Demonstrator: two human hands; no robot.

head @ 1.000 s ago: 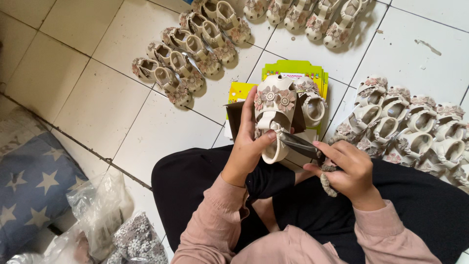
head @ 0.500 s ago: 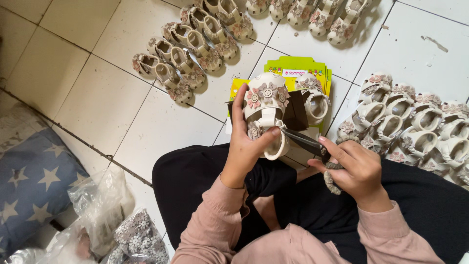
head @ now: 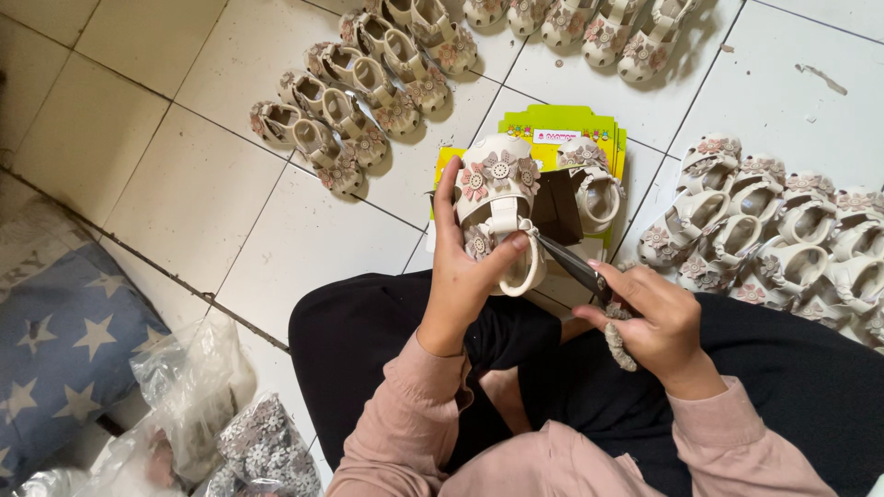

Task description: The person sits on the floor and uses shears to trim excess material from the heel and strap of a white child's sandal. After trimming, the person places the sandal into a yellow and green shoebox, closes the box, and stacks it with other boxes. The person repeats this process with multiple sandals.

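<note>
While my left hand [head: 465, 276] wraps tight around a small cream child's sandal with pink and beige flower trims [head: 497, 198] at the centre of the frame, my right hand [head: 649, 317] pinches a slim dark metal tool [head: 571, 262], its tip at the strap; a slip could nick my thumb or scar the strap; the yellow-green cardboard box [head: 552, 124] beneath is crowded; rows of matching sandals [head: 354, 110] lie at upper left.

cards: stack of yellow-green printed cards [head: 552, 124] on floor tiles, partly under sandals
card label: white strip [head: 556, 136] near top edge
bags: clear plastic bags [head: 198, 387], bottom left
</note>
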